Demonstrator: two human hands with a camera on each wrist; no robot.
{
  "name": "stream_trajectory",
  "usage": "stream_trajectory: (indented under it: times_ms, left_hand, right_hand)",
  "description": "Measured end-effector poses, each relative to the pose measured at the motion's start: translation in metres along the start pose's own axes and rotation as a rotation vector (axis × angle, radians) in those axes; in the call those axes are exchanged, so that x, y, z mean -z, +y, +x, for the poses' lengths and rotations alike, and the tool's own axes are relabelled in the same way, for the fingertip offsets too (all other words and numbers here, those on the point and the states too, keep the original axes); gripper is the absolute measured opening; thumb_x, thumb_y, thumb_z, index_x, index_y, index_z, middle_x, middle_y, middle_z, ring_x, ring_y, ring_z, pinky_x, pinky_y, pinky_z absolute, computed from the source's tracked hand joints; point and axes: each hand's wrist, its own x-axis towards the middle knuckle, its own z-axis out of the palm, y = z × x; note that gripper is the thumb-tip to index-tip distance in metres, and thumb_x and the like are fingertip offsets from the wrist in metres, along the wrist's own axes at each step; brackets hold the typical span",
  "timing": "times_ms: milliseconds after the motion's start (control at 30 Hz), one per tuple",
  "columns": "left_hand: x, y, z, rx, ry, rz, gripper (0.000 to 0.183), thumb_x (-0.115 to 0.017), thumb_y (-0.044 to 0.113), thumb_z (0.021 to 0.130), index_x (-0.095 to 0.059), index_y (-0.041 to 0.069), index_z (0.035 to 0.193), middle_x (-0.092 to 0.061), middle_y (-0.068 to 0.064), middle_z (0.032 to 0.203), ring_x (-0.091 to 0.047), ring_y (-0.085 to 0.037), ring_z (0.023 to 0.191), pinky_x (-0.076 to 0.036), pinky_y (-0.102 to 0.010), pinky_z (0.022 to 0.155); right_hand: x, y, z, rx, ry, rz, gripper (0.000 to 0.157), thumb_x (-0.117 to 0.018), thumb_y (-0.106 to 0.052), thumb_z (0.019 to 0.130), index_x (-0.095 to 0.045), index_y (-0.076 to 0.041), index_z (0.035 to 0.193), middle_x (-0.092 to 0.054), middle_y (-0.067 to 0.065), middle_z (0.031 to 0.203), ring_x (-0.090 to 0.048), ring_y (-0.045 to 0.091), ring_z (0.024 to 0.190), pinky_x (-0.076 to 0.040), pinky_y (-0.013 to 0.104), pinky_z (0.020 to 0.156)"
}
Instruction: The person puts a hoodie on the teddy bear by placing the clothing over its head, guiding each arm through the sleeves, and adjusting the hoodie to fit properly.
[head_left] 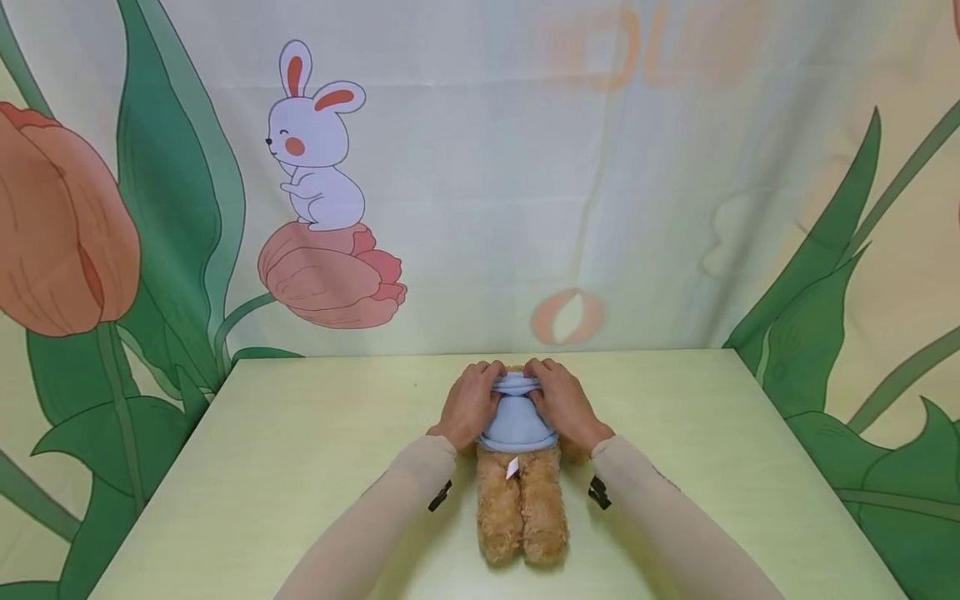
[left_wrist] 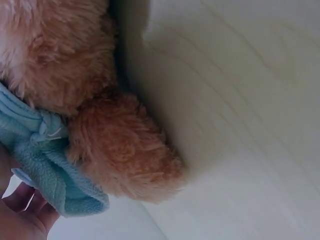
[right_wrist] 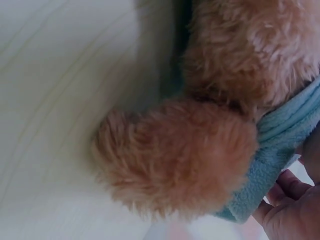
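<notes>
A brown furry plush toy (head_left: pixel 543 508) lies on the table in the head view, legs toward me, with a small white tag (head_left: pixel 513 467) between them. It wears a light blue shirt (head_left: pixel 517 423), bunched in a fold near the top. My left hand (head_left: pixel 471 406) grips the shirt's upper left side, and my right hand (head_left: pixel 564 402) grips the upper right. The toy's head is mostly hidden behind hands and cloth. Each wrist view shows a stubby furry arm (left_wrist: pixel 127 150) sticking out beside the blue fleece (right_wrist: pixel 265 172), with fingers (right_wrist: pixel 292 185) behind the cloth.
The pale wood-grain table (head_left: pixel 300 467) spreads on both sides of the toy. Behind it hangs a curtain (head_left: pixel 465 167) printed with a rabbit, tulips and leaves. Black straps (head_left: pixel 440 496) show under the sleeves (head_left: pixel 382 508) at the wrists.
</notes>
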Motion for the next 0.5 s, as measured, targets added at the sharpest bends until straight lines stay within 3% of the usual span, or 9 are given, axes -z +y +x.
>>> stream_trajectory:
  times_ms: [167,333,500]
  left_hand:
    - [-0.001,-0.0001,-0.0009,0.0,-0.04,-0.016,0.024,-0.062,0.002,0.094,-0.061,0.01,0.116,-0.063,-0.008,0.112,-0.058,-0.027,0.107,-0.051,-0.04,0.092]
    - [-0.0026,-0.0017,-0.0009,-0.053,-0.025,-0.001,0.019,-0.062,0.0,0.092,-0.06,0.011,0.107,-0.061,-0.007,0.104,-0.057,-0.024,0.097,-0.052,-0.037,0.086]
    - [-0.0014,-0.0033,-0.0038,-0.113,-0.025,0.004,0.025,-0.066,-0.005,0.086,-0.057,0.013,0.103,-0.06,-0.005,0.099,-0.06,-0.021,0.092,-0.053,-0.036,0.082]
  right_hand:
    - [-0.0026,0.0004,-0.0009,0.007,-0.025,-0.015,0.027,-0.065,-0.005,0.092,-0.061,-0.011,0.118,-0.062,0.011,0.105,-0.06,0.031,0.096,-0.051,0.044,0.081]
    - [-0.0055,0.0019,-0.0008,0.047,-0.016,-0.04,0.023,-0.066,-0.003,0.09,-0.062,-0.013,0.111,-0.061,0.009,0.101,-0.059,0.029,0.091,-0.051,0.042,0.079]
    - [-0.008,0.0035,-0.0016,0.089,-0.014,-0.057,0.024,-0.07,-0.001,0.086,-0.06,-0.014,0.103,-0.059,0.005,0.094,-0.061,0.024,0.083,-0.052,0.038,0.074]
